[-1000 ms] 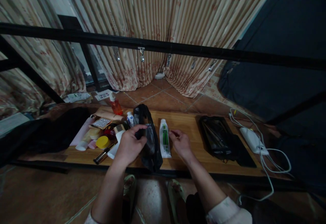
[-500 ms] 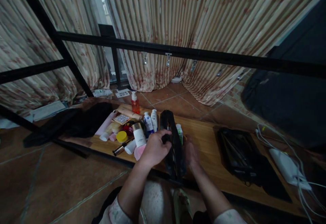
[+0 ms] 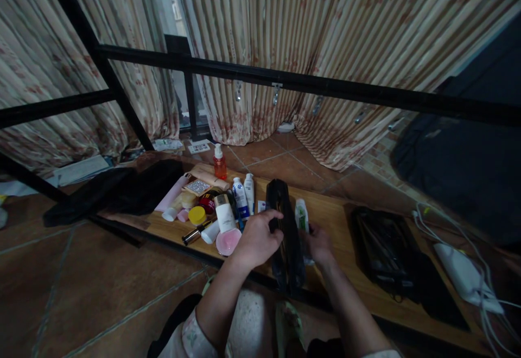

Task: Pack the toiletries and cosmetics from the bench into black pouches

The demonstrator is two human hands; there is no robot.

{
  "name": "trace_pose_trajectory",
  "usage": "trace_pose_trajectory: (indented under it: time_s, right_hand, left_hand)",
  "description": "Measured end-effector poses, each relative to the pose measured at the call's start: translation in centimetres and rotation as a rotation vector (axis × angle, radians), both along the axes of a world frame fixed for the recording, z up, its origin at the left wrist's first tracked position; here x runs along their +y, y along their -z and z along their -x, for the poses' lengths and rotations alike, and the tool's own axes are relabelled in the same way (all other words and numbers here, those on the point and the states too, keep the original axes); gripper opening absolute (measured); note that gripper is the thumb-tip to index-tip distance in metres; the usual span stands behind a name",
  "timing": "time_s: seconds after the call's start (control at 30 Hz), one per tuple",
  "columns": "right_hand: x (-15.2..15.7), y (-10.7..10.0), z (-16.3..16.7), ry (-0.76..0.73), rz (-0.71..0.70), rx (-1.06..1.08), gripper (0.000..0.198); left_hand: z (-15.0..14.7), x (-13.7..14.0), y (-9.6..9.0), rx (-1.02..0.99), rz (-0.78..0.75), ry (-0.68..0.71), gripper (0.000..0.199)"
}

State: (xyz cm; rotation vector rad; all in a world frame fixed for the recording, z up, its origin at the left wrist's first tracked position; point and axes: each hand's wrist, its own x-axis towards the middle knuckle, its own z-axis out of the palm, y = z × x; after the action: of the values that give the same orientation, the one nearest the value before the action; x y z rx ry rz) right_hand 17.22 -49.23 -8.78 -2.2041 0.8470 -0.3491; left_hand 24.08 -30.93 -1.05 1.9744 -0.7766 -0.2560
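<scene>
Black pouch [image 3: 291,244] upright on wooden counter [image 3: 331,211], between the two hands, mouth up and parted into a narrow slit; inside too dark to tell contents; second black bag [image 3: 380,249] lies flat farther right, contents likewise unclear; pump bottle [image 3: 220,167] at the counter's back edge, reddish liquid in it; left of pouch, a cluster: blue-and-white tube [image 3: 240,198] and white tube [image 3: 249,190] side by side, white bottle [image 3: 225,216] with gold-toned cap, yellow-lidded jar [image 3: 197,215], pink round item [image 3: 228,242] near the front edge.

Left hand [image 3: 258,241]: fingers curled, grasping the pouch's left rim, thumb and forefinger tips slightly apart; right hand [image 3: 318,243]: fingers bent at the lower part of green-and-white tube [image 3: 301,214], just right of pouch; blurred, cannot tell whether they grip it or only touch; tube's cap end points to the back.
</scene>
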Motion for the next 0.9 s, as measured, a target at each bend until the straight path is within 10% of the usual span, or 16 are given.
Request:
trace_pose_trajectory:
  time_s: [0.17, 0.33, 0.6, 0.9]
  right_hand:
    - [-0.2, -4.0, 1.2, 0.319, -0.322, -0.532, 0.036]
    - [2.1, -9.5, 2.5, 0.418, -0.187, -1.015, 0.029]
    - [7.2, -10.6, 3.9, 0.192, 0.057, -0.596, 0.026]
    - [5.2, -8.3, 4.2, -0.022, 0.475, -0.155, 0.024]
  left_hand:
    - [0.3, -0.7, 0.0, -0.017, -0.018, 0.024, 0.041]
    - [0.8, -1.6, 0.3, -0.031, -0.04, 0.027, 0.04]
    - [1.7, -2.7, 0.1, -0.055, -0.105, 0.059, 0.031]
    - [1.1, -2.4, 1.1, -0.051, -0.071, 0.011, 0.04]
